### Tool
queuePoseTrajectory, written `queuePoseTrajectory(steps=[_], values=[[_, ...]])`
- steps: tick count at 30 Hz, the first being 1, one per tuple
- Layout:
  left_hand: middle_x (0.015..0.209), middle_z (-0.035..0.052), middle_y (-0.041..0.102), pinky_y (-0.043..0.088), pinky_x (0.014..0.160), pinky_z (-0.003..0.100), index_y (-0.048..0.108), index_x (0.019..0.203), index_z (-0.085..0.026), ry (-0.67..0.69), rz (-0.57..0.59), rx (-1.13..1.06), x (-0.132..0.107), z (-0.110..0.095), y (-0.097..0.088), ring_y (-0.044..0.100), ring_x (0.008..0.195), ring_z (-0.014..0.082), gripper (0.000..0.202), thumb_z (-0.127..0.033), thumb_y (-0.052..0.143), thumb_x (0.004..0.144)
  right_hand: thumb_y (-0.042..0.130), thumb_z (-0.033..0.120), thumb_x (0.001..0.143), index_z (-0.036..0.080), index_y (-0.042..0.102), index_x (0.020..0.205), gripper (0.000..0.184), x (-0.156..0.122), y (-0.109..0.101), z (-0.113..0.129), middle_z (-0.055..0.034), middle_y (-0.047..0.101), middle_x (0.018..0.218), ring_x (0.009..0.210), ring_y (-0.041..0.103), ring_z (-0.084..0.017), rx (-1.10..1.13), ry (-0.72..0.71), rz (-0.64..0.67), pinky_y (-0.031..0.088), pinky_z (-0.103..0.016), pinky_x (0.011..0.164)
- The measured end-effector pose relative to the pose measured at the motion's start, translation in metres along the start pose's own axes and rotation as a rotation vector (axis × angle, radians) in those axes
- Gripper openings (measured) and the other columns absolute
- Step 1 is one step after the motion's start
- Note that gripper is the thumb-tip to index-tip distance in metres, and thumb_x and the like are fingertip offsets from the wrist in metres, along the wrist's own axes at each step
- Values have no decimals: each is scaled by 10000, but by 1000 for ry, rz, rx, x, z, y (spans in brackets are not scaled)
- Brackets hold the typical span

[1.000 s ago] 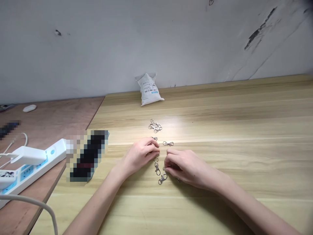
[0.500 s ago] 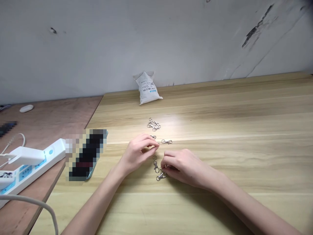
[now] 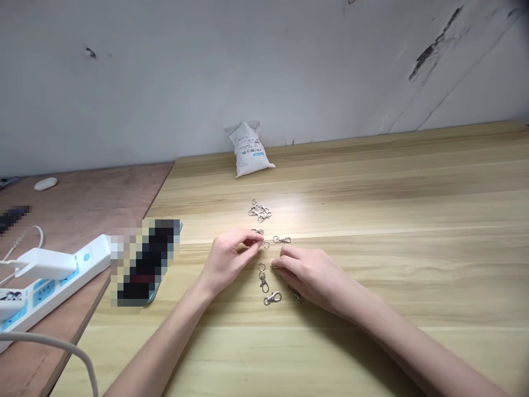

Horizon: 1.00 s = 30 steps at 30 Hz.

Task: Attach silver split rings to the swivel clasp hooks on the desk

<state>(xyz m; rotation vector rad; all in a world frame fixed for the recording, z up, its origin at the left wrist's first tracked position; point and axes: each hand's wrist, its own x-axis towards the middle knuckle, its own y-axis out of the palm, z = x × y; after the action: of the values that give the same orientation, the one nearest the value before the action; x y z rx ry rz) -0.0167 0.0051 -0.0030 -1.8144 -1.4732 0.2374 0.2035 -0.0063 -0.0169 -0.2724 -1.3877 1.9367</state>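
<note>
My left hand [image 3: 229,259] has thumb and forefinger pinched on a metal swivel clasp, whose ring [image 3: 266,245] sticks out past the fingertips. My right hand [image 3: 316,275] is closed, a bit of a metal swivel clasp [image 3: 275,267] peeping from its fingertips. Under its palm another clasp [image 3: 296,295] lies partly hidden. Between and below the hands are an upright clasp with a ring [image 3: 263,282] and a slanted one [image 3: 273,298]. Beyond the fingers rest one clasp [image 3: 282,240], one close by the left forefinger [image 3: 258,231], and a small pile of clasps [image 3: 260,211].
A white printed plastic bag [image 3: 250,151] stands near the wall. To the left lies a pixelated phone [image 3: 151,262]. On the brown table are a white power strip [image 3: 93,259] with plugs, a grey cable [image 3: 70,342] and a white oval case [image 3: 45,183].
My right hand's fingertips have moved up and away from the slanted clasp, uncovering it and the clasp under the palm. My left fingertips have drawn back slightly left, showing the ring.
</note>
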Motion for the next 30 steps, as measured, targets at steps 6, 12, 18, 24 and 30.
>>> queuePoseTrajectory(steps=[6, 12, 18, 24, 30], values=[[933, 33, 744, 580, 783, 305, 694, 925, -191, 36, 55, -32, -1, -5, 1, 700, 874, 157, 69, -191, 639, 884, 456, 228, 961, 154, 635, 836, 230, 2, -5, -3, -66, 600, 844, 647, 520, -127, 4, 86, -139, 335, -257, 532], [1056, 68, 712, 545, 879, 365, 670, 873, -188, 117, 80, -46, 1, -12, 0, 663, 993, 180, 41, -166, 635, 877, 482, 221, 944, 159, 629, 914, 162, 3, -6, -5, -90, 601, 951, 701, 549, -138, 87, 78, -259, 422, -270, 607], [1120, 62, 657, 493, 933, 395, 664, 859, -203, 144, 112, -6, 1, -11, 1, 591, 1087, 199, 56, -152, 642, 866, 507, 189, 919, 169, 620, 868, 125, 4, -7, -7, -103, 606, 966, 849, 562, -194, 101, 54, -283, 453, -334, 729], [1207, 60, 610, 417, 1037, 478, 653, 849, -207, 137, 66, 32, 2, -10, 0, 491, 1234, 234, 66, -145, 637, 868, 519, 186, 914, 188, 623, 867, 114, 3, -8, -8, -126, 612, 1150, 1070, 550, -252, 39, 34, -255, 446, -441, 885], [1220, 56, 599, 401, 1052, 472, 647, 860, -211, 128, 130, -1, 0, -10, 2, 453, 1277, 232, 41, -175, 640, 876, 531, 178, 905, 189, 616, 876, 91, 3, -9, -7, -151, 558, 1314, 1309, 437, -299, 43, 28, -299, 407, -514, 993]])
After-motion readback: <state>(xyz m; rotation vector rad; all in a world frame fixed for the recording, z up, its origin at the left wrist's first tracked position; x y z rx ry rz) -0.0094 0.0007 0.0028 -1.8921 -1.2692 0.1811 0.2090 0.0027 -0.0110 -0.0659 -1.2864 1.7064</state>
